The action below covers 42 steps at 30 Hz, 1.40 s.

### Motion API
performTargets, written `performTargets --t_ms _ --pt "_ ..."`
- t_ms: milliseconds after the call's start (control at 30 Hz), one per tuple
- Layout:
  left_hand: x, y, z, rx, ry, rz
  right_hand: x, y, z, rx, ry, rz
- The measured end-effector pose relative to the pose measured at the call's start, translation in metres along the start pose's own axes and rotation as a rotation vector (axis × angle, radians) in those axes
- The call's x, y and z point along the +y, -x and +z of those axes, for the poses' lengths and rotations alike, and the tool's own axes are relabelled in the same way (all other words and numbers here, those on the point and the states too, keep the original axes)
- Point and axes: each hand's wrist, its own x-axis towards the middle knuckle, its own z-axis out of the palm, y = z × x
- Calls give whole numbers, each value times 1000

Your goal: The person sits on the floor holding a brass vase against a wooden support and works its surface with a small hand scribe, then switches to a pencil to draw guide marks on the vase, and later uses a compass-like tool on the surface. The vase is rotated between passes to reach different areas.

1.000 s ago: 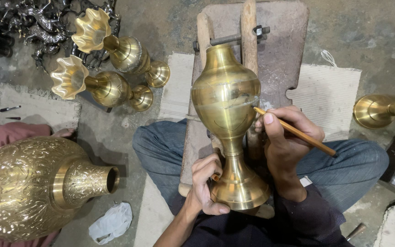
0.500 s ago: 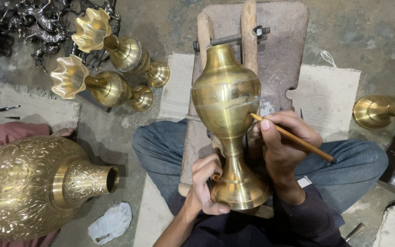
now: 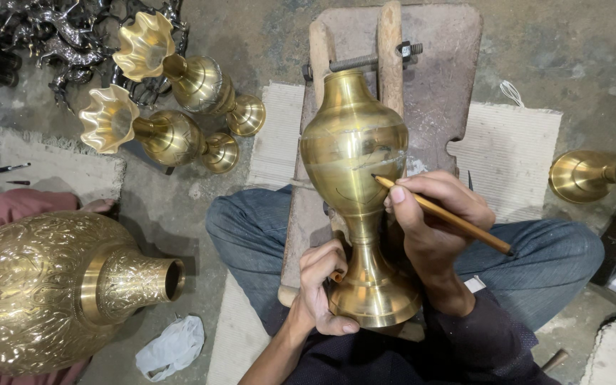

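A plain brass vase point(image 3: 354, 153) lies along my lap, its mouth resting between the two arms of a wooden clamp point(image 3: 390, 43). My left hand point(image 3: 320, 285) grips the vase's flared foot from the left side. My right hand point(image 3: 433, 217) holds a wooden pencil point(image 3: 442, 215) with its tip touching the lower right of the vase's belly, where faint drawn lines show.
Two fluted-mouth brass vases point(image 3: 158, 132) lie on the floor at upper left, before dark metal castings point(image 3: 51, 32). A large engraved brass vessel point(image 3: 44, 289) lies at left, a crumpled white cloth point(image 3: 172, 346) below it. Another brass piece point(image 3: 597, 175) lies at right.
My right hand has shifted the pencil tip slightly down and left across the vase's belly. My left hand keeps its hold on the foot.
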Motion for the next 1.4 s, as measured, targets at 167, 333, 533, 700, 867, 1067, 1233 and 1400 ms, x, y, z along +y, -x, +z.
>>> performTargets --t_ms 167,333,533,700,867,1067,1233,1400 --pt "1 0 -1 -9 -11 -10 -6 -6 2 -17 64 -74" --pt "0 -2 -2 -14 -1 -1 -12 -14 7 -24 90 -147" --pt "0 2 -2 -8 -9 -4 -8 -13 8 -25 108 -177" --pt "-1 4 -4 -13 -8 -6 17 -1 -10 156 -151 -12" --pt "-2 4 0 6 -1 -10 59 15 -59 304 -205 7" --pt "-3 7 -1 -4 -46 -61 126 30 -124 344 108 32" --pt "-4 10 3 28 -112 -90 168 46 -151 292 338 94" --pt "-6 16 4 57 -280 -116 189 43 -151 308 294 194"
